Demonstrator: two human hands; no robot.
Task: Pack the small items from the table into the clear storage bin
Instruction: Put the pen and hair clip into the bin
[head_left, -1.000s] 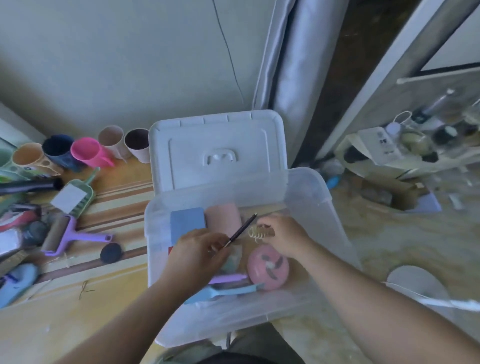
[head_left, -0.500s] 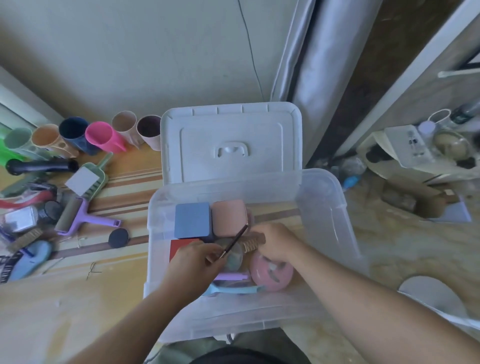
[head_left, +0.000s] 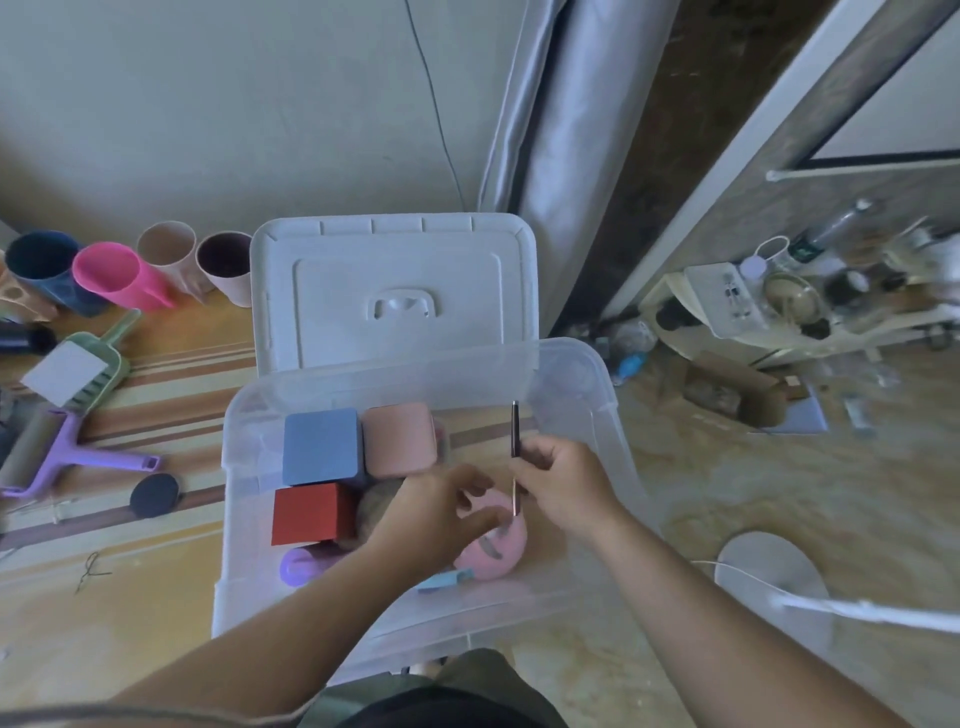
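While both arms reach into the clear storage bin (head_left: 608, 415) on the table (head_left: 104, 623), the right hand (head_left: 563, 480) pinches a thin dark pen (head_left: 515, 447) and holds it upright above the bin's right part. The left hand (head_left: 431, 512) hovers with loosely spread fingers, holding nothing, over a pink round item (head_left: 498, 551). Inside the bin lie a blue block (head_left: 321, 447), a peach block (head_left: 399, 439), a red block (head_left: 309, 514), a purple item (head_left: 301, 566) and a light blue item (head_left: 447, 579). The white lid (head_left: 392, 291) leans behind the bin. Left of it, on the table, stand cups (head_left: 119, 275) beside a green scoop (head_left: 98, 358), a purple lint roller (head_left: 67, 457) and a black disc (head_left: 154, 494).
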